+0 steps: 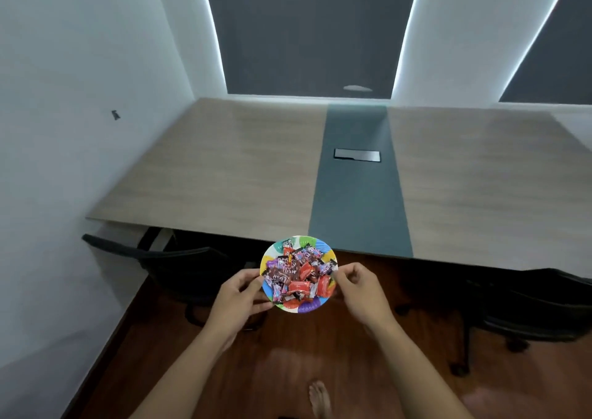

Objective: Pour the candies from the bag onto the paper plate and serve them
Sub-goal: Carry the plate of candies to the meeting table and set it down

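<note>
Serving step in hand: left hand [238, 293] and right hand [360, 287] grip the candy-laden paper plate [307, 306] by opposite rims, clear of the conference table [224, 168]; next, a level set-down.

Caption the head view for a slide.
Both hands, left hand and right hand, carry the candy-filled paper plate toward the table.

count: 1 round multicolour paper plate [315, 306], 1 heap of wrapped candies [298, 277], uncountable; 2 bare hands: left [238, 297], right [363, 290]; 1 wood-and-grey bench [224, 168]; 2 black office chairs [179, 261].
</note>
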Available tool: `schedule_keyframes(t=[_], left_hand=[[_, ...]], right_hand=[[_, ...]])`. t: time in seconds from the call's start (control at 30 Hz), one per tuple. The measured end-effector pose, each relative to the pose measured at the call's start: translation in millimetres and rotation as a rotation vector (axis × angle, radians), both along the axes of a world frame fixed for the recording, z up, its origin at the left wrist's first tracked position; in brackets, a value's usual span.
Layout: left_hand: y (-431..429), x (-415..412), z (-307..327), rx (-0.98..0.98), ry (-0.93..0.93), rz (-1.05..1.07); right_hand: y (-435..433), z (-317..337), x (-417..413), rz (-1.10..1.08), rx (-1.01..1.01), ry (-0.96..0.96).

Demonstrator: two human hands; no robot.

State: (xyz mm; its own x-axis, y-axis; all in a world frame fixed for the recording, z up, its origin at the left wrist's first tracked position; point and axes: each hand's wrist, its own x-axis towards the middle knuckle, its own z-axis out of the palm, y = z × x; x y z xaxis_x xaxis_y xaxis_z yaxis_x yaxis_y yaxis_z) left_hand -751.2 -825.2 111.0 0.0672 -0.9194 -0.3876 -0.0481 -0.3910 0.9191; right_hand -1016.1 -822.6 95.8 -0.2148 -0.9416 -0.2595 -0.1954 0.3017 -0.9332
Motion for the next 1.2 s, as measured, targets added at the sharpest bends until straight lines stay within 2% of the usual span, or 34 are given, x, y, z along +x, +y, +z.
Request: schedule_keyframes(t=[0.37, 0.67, 1.2], left_hand=[[-160.5, -107.1, -15.3, 0.043, 0.064, -0.092], [-264.0, -168.4, -29.1, 0.071, 0.025, -0.161], [-473.4, -271.2, -63.7, 0.131, -0.063, -0.191]], right_hand=[[-132.3, -0.9, -108.9, -0.078, 0.095, 0.023], [-221.2, -7.1, -172.2, -0.099, 0.158, 0.021], [-436.0, -52.1, -276.1, 0.001, 0.267, 0.052]])
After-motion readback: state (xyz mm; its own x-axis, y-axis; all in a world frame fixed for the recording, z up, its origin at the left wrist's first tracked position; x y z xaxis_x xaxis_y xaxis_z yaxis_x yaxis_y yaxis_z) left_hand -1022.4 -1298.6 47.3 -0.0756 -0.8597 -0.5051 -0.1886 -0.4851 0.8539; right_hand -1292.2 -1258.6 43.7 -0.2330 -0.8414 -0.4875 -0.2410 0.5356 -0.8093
